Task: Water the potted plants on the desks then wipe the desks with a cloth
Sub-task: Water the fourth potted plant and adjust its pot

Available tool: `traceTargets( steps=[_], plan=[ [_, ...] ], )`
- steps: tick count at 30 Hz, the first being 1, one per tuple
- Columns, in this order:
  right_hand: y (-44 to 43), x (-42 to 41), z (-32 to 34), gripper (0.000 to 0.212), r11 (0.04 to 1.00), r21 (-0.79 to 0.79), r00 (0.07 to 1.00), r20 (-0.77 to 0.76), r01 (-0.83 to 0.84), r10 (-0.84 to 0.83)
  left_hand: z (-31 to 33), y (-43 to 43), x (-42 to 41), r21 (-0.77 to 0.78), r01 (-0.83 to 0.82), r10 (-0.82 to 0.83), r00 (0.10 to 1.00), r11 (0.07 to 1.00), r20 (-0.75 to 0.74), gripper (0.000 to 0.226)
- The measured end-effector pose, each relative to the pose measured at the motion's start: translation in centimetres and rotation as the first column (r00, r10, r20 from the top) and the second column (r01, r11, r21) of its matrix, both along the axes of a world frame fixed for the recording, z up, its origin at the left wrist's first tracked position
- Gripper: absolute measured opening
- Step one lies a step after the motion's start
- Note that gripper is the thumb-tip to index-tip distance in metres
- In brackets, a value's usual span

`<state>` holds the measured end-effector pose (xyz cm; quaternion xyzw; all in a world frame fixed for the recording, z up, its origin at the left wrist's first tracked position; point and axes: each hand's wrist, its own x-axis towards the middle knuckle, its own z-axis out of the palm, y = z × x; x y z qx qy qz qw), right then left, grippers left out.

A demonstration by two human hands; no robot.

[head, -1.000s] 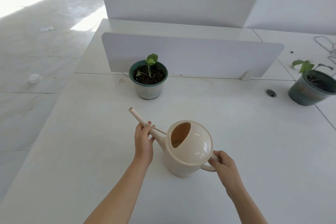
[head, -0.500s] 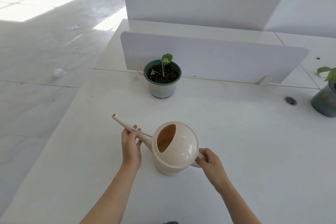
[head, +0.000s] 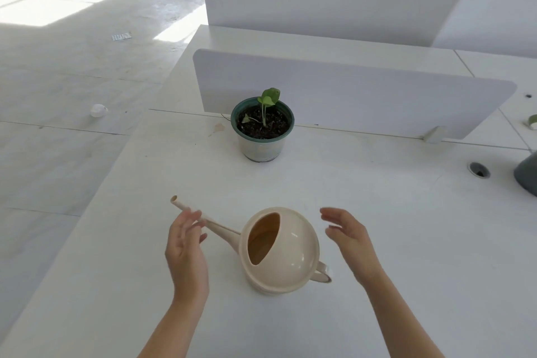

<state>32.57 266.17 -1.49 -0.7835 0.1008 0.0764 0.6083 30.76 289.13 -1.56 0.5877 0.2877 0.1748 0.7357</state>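
**Watering can stands alone on the table, both hands off it**

The white table (head: 392, 212) carries a low divider panel (head: 363, 96) across its far side. The beige watering can (head: 287, 253) sits on the near part, its spout pointing left. The potted plant (head: 263, 131) stands just before the panel. The left hand (head: 186, 244) by the spout and the right hand (head: 348, 237) right of the can have their fingers released, holding nothing.

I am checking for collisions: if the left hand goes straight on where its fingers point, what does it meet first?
Most likely the watering can's spout, which lies right across the fingertips of the left hand. The hand may be slightly above it; depth is unclear.
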Motion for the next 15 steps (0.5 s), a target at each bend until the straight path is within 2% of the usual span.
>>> traceTargets(
  steps=[8, 15],
  plan=[
    [2.7, 9.4, 0.7, 0.034, 0.997, 0.051, 0.996, 0.070, 0.055, -0.059, 2.0, -3.0, 10.7, 0.053, 0.088, -0.089, 0.995, 0.995, 0.034, 0.030],
    [4.7, 16.9, -0.6, 0.047, 0.982, 0.142, 0.991, 0.015, 0.127, -0.130, -0.9, -3.8, 20.5, 0.047, 0.183, -0.182, 0.983, 0.982, -0.030, 0.046]
  ],
)
